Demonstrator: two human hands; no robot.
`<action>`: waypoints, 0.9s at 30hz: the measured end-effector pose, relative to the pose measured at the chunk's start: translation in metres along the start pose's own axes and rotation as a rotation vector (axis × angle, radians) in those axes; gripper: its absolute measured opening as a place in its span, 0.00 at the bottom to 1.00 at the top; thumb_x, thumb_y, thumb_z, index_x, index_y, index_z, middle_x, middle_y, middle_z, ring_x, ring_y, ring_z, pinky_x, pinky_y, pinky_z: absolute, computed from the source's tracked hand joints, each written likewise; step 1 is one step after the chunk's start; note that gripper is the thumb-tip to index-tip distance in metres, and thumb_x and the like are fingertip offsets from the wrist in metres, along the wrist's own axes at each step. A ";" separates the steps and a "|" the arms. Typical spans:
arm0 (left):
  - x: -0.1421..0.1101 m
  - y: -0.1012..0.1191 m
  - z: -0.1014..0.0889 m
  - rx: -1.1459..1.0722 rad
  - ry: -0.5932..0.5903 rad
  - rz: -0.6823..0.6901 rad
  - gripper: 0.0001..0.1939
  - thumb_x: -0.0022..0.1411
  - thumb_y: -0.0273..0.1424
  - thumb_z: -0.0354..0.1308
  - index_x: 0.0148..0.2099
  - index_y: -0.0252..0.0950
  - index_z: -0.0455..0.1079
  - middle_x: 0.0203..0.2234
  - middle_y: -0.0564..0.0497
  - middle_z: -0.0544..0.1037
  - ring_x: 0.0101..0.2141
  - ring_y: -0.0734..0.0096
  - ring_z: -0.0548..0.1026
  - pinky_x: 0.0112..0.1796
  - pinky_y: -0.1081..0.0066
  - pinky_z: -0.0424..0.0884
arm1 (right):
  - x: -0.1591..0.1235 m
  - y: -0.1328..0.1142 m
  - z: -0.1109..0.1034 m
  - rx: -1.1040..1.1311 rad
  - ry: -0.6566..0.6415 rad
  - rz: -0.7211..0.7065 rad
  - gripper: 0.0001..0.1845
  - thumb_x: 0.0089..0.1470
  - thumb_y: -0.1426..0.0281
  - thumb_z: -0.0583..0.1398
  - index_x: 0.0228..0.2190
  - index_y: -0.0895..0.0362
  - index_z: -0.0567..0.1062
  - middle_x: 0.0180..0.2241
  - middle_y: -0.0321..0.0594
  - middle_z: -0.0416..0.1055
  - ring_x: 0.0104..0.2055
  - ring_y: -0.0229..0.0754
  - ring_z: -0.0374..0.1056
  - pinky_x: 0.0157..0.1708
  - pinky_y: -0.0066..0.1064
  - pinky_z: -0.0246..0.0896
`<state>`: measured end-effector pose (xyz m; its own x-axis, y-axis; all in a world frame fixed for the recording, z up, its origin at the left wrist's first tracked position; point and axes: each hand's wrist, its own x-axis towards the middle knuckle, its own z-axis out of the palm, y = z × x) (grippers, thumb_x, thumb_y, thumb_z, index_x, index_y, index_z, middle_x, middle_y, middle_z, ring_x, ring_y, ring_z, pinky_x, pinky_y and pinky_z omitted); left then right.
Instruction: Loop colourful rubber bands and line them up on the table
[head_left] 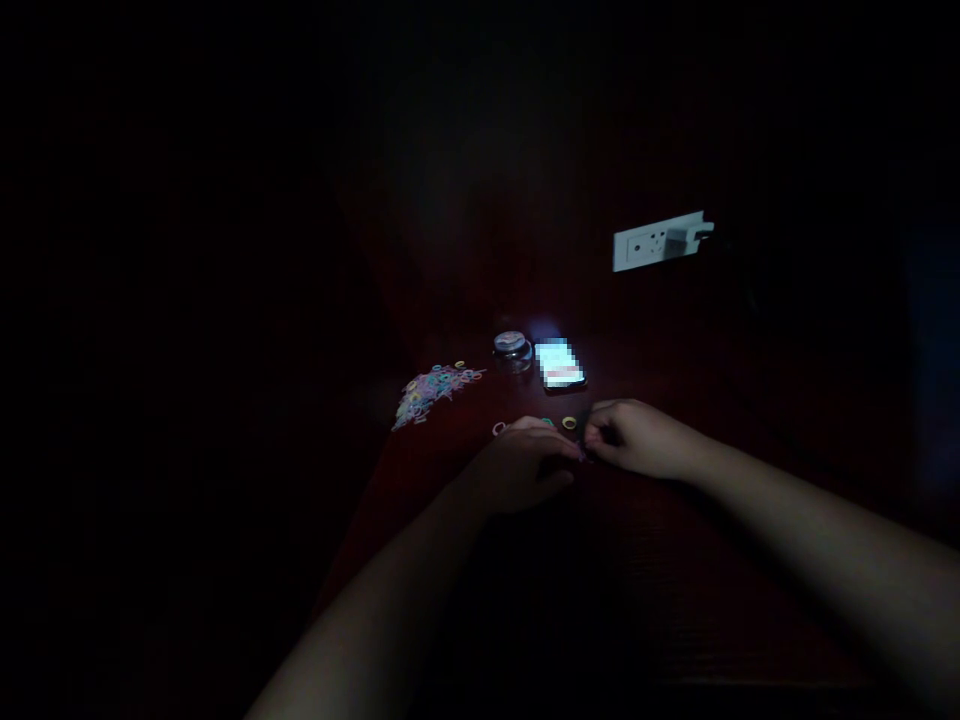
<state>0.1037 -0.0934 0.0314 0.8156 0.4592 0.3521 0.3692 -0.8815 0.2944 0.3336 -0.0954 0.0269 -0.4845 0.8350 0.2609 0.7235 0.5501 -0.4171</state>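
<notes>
My left hand [529,465] lies low over the dark red table, fingers stretched to the right and thumb apart below them. Its fingertips meet a small purple elastic band [581,452], which sits between my two hands. Close by on the right, my right hand [634,437] has its fingers curled together near that band; what they grip, if anything, is too small and dark to make out. Just beyond the fingers lie a yellow band [570,423], a green band [547,422] and a pale pink band [499,429], the last two partly hidden by my left hand.
A heap of colourful elastic bands [435,392] lies by the table's left edge. Behind my hands stand a small lidded clear jar [512,355] and a lit phone [559,364]. A white socket strip [649,243] with a plug is on the wall. Surroundings are very dark.
</notes>
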 end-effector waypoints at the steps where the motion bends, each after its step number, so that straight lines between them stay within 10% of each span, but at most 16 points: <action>1: 0.000 0.000 0.000 -0.002 0.005 0.005 0.14 0.61 0.31 0.60 0.50 0.40 0.73 0.47 0.51 0.78 0.51 0.63 0.71 0.54 0.62 0.65 | 0.000 0.001 0.000 0.004 0.004 0.007 0.07 0.51 0.71 0.58 0.24 0.54 0.75 0.27 0.38 0.75 0.30 0.41 0.69 0.31 0.30 0.59; 11: -0.004 -0.018 -0.008 0.070 0.099 -0.153 0.12 0.61 0.33 0.60 0.47 0.38 0.74 0.44 0.50 0.79 0.46 0.64 0.73 0.51 0.62 0.67 | 0.002 0.000 0.001 0.078 0.091 0.000 0.07 0.52 0.69 0.57 0.24 0.55 0.72 0.26 0.38 0.72 0.27 0.39 0.66 0.30 0.30 0.59; 17: -0.016 -0.053 -0.024 0.183 0.277 -0.759 0.14 0.60 0.36 0.60 0.48 0.42 0.72 0.48 0.50 0.76 0.49 0.65 0.73 0.52 0.67 0.67 | 0.004 -0.004 -0.003 0.121 0.216 -0.019 0.07 0.53 0.68 0.57 0.25 0.55 0.70 0.24 0.36 0.68 0.27 0.38 0.64 0.30 0.30 0.58; 22: -0.055 -0.094 -0.040 0.281 0.476 -1.246 0.21 0.62 0.30 0.56 0.55 0.28 0.62 0.53 0.29 0.70 0.54 0.49 0.71 0.52 0.58 0.66 | 0.005 0.000 -0.002 0.122 0.272 -0.027 0.08 0.55 0.68 0.56 0.26 0.55 0.70 0.25 0.35 0.67 0.28 0.39 0.64 0.30 0.30 0.58; 27: -0.074 -0.108 -0.040 0.260 0.520 -1.370 0.18 0.62 0.29 0.56 0.54 0.34 0.62 0.46 0.39 0.77 0.46 0.59 0.77 0.44 0.67 0.71 | 0.003 -0.003 -0.003 0.128 0.338 -0.029 0.06 0.54 0.68 0.56 0.28 0.55 0.72 0.25 0.36 0.67 0.28 0.39 0.64 0.30 0.30 0.58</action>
<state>-0.0148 -0.0277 0.0088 -0.4491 0.8646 0.2254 0.8117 0.2893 0.5074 0.3320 -0.0944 0.0317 -0.2986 0.7879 0.5386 0.6339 0.5856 -0.5052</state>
